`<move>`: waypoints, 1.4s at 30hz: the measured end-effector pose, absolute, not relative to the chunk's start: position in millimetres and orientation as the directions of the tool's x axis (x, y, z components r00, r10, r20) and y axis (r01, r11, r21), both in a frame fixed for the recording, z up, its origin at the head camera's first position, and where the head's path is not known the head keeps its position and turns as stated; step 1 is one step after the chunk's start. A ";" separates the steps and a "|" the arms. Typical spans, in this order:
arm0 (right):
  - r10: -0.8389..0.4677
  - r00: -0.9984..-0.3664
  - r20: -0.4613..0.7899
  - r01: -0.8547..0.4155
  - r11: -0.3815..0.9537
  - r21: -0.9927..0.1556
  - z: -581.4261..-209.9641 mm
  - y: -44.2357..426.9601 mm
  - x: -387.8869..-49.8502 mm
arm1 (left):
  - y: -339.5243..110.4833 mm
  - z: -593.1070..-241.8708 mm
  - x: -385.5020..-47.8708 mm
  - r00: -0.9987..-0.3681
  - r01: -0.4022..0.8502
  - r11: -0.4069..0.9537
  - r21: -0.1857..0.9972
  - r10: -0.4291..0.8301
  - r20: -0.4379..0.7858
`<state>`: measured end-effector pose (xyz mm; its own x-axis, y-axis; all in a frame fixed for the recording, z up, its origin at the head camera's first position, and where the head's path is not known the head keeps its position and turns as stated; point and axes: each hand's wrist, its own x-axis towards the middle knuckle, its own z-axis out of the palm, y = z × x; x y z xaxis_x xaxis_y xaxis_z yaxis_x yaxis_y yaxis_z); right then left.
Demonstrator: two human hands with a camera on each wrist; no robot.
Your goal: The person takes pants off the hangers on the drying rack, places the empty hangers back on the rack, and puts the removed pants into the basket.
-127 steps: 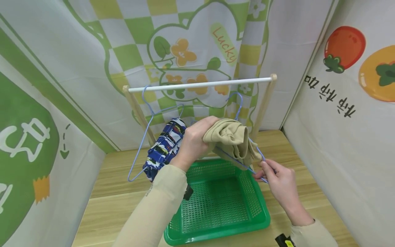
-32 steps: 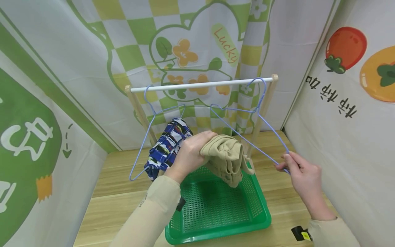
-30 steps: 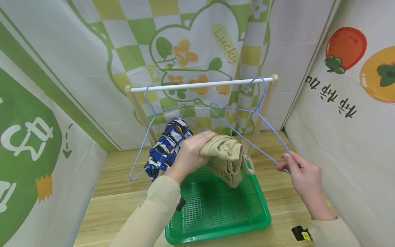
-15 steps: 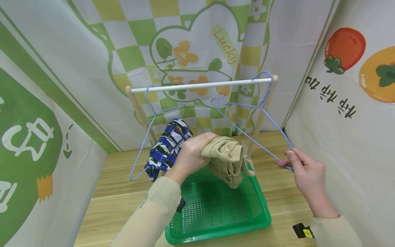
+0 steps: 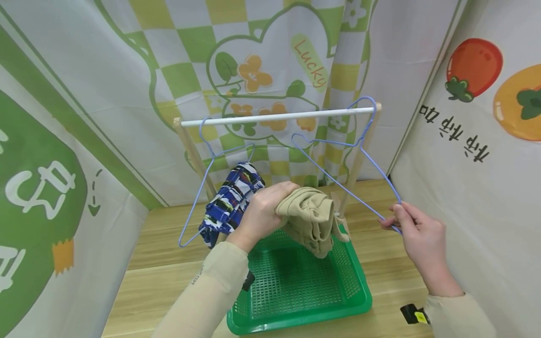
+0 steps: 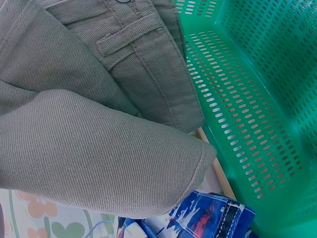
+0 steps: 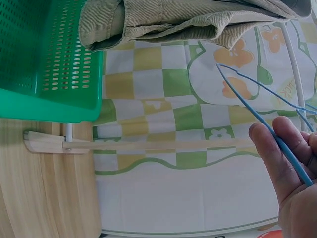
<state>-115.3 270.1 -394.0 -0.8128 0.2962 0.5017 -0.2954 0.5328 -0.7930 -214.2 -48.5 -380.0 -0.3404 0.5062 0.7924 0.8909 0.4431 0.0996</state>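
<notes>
My left hand [image 5: 264,209] grips a bunched pair of khaki pants [image 5: 307,213] above the green basket [image 5: 297,320]. In the left wrist view, the pants' waistband with a belt loop [image 6: 130,34] shows, and the hand is out of sight. Off to the right, my right hand [image 5: 422,241] pinches the lower corner of a blue wire hanger [image 5: 347,189]. The hanger's hook is at the right end of the white rail [image 5: 274,116]; the hanger is tilted toward me, apart from the pants. In the right wrist view, the wire [image 7: 257,116] crosses the curled fingers [image 7: 275,163].
A second blue hanger [image 5: 195,199] hangs from the rail's left end, carrying a blue patterned garment [image 5: 230,202]. The rack's wooden posts [image 5: 357,166] stand behind the basket on a wooden table [image 5: 169,281]. Printed walls enclose the sides and back.
Over the earlier frames the right hand drew the hanger away rightward from the pants, its hook shifting right along the rail. The left hand lowered the pants slightly. Only small shifts in the last half second.
</notes>
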 end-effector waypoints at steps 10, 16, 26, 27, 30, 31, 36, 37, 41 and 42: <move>0.296 -0.838 0.458 -0.284 0.481 -0.830 -400.6 268.8 -119.8 | -49.1 -380.8 -214.1 -0.344 0.889 0.446 0.104 0.500 0.795; 0.282 -0.862 0.422 -0.257 0.475 -0.842 -404.2 269.4 -119.5 | -50.3 -381.3 -214.3 -0.345 0.888 0.448 0.102 0.503 0.793; 0.253 -0.879 0.404 -0.253 0.471 -0.845 -405.9 271.5 -119.2 | -50.8 -380.5 -214.2 -0.329 0.892 0.443 0.091 0.496 0.803; 0.252 -0.881 0.401 -0.249 0.473 -0.845 -406.2 272.0 -119.1 | -50.9 -380.5 -214.3 -0.330 0.891 0.444 0.092 0.497 0.803; 0.251 -0.882 0.400 -0.235 0.502 -0.832 -407.4 274.1 -118.8 | -51.5 -380.3 -213.8 -0.344 0.884 0.457 0.096 0.499 0.796; 0.254 -0.881 0.399 -0.227 0.514 -0.827 -407.8 274.8 -118.6 | -51.6 -380.3 -213.7 -0.348 0.882 0.460 0.098 0.499 0.793; 0.322 -0.856 0.405 -0.144 0.603 -0.785 -409.9 276.8 -116.8 | -52.5 -380.0 -213.3 -0.369 0.874 0.474 0.109 0.500 0.784; 0.341 -0.841 0.420 -0.127 0.630 -0.766 -410.4 276.4 -116.3 | -52.6 -379.9 -213.3 -0.372 0.874 0.473 0.113 0.499 0.783; 0.307 -0.666 0.680 -0.260 0.758 -0.598 -413.3 272.5 -117.3 | -53.3 -379.8 -213.2 -0.375 0.874 0.470 0.122 0.495 0.783; 0.269 -0.586 0.764 -0.319 0.791 -0.523 -413.6 270.1 -118.9 | -53.5 -379.9 -213.2 -0.375 0.874 0.470 0.122 0.495 0.783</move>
